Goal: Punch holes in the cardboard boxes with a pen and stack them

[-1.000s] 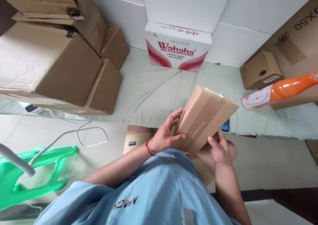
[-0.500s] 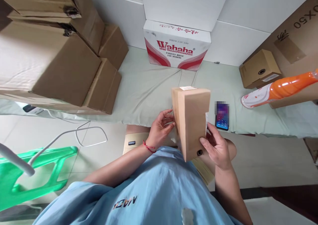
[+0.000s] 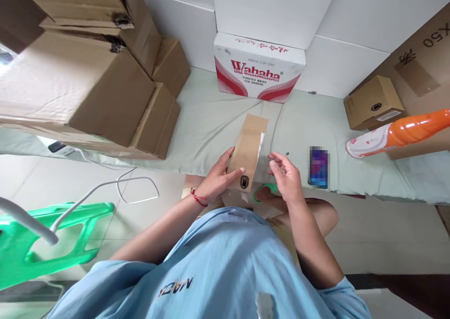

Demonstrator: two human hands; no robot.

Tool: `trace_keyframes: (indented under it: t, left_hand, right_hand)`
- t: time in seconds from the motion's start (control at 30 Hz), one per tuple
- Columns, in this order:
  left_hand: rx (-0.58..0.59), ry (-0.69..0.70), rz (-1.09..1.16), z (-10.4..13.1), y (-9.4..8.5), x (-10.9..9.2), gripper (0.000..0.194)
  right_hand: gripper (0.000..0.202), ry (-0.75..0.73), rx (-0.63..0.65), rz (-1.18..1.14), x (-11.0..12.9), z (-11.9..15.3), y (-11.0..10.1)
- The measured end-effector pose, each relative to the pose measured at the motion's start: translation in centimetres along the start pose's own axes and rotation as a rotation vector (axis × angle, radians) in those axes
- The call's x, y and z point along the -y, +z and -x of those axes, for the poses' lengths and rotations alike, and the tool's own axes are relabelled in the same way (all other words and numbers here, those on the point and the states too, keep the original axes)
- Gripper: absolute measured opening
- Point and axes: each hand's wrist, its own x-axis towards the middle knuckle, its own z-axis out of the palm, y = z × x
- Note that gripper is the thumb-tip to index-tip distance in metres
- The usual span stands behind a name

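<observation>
1. The small box [image 3: 248, 145] is held at the front edge of the table [image 3: 200, 122], its near end reaching past that edge toward the person; I can't tell whether its underside touches the cloth.
2. The left hand [image 3: 220, 180] grips the box from its left side, thumb pressed on the near end of the upper face, fingers along the side.
3. The right hand [image 3: 288, 180] is just beside the box, apart from it, its fingers half-bent and loose.
4. Cloth stretches between the box and the water carton [image 3: 259, 68] at the wall; to the right, the phone [image 3: 318, 166] lies near the table's edge, beyond the right hand.
5. The stacked boxes [image 3: 112, 89] bound the left side; the bottle [image 3: 401, 131] bounds the right.
6. The small box is long, narrow and plain brown cardboard, with a dark oval mark at its near end and a ragged white strip down its right edge.
7. The cloth is pale green and softly creased; the bottle is glossy orange, the carton smooth white and red.
</observation>
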Motion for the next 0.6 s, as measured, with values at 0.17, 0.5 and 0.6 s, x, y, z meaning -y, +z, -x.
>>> trace_keyframes:
  t: [0.17, 0.5, 0.6]
  left_hand:
    - [-0.053, -0.082, 0.027, 0.0, 0.1, 1.4, 0.086]
    - [-0.165, -0.033, 0.030, -0.2, 1.7, 3.0, 0.073]
    - [-0.182, -0.019, 0.005, -0.3, 1.4, 3.3, 0.071]
  right_hand:
    - [0.034, 0.239, -0.127, 0.653, -2.8, -2.0, -2.8]
    - [0.030, 0.353, -0.106, 0.458, -4.2, -4.4, -1.7]
    - [0.042, 0.333, -0.132, 0.210, -3.6, -3.5, -2.2]
